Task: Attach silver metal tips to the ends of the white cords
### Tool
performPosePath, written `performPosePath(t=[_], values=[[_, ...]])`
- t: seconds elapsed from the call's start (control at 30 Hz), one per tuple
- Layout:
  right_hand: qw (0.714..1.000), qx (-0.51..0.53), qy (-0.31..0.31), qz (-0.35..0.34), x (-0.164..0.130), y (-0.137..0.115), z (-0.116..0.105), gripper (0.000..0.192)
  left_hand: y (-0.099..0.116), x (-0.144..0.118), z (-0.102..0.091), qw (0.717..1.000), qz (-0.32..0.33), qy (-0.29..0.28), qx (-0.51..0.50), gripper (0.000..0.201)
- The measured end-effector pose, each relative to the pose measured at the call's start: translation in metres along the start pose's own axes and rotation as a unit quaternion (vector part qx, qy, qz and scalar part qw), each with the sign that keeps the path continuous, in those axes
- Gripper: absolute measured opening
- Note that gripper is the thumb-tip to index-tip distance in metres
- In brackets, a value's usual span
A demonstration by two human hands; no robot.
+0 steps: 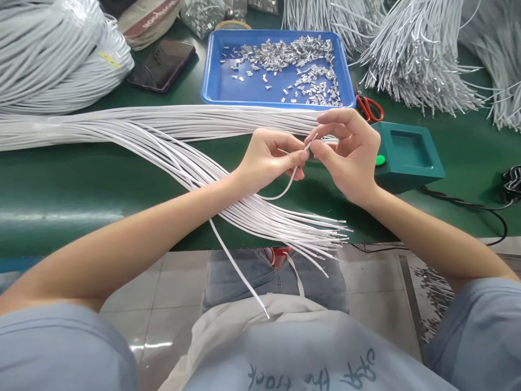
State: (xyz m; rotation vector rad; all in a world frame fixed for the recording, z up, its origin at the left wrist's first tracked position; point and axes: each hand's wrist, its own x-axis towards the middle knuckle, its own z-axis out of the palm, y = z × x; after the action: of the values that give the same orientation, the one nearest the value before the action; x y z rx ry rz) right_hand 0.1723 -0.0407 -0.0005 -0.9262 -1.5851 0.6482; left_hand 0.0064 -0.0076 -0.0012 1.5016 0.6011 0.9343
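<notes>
Between thumb and fingers, my left hand (273,157) pinches a white wire (292,182) close to its end. My right hand (350,149) is closed at the tip of that same wire, thumb and forefinger drawn together; whether a small part sits between them is hidden. Under my left forearm a fan of white wires (280,220) spreads over the table edge, their stripped ends at the right. One single wire (240,271) hangs down toward my lap. Behind both hands lies a second bundle of white wires (183,122).
A blue tray (207,70) holds many small metal terminals. Right of it are red-handled scissors (369,108) and a green box-shaped device (437,163) with a cable. A phone (163,65), a coiled wire bundle (52,60) and more cut wires (423,49) lie toward the back.
</notes>
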Motion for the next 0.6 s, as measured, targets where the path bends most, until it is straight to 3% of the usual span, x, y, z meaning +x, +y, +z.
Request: performPosePath(t=[0.27,0.6], values=[[0.998,0.019,0.005,0.058,0.0022,-0.0003,-0.0012,0.023,-0.0015,0.0004,-0.0003,1.000,-0.004,0.002,0.011,0.045],[0.994,0.031,-0.005,0.101,0.0020,-0.0023,-0.0007,0.032,-0.0047,-0.0001,0.0004,0.998,0.042,0.010,0.042,0.025]])
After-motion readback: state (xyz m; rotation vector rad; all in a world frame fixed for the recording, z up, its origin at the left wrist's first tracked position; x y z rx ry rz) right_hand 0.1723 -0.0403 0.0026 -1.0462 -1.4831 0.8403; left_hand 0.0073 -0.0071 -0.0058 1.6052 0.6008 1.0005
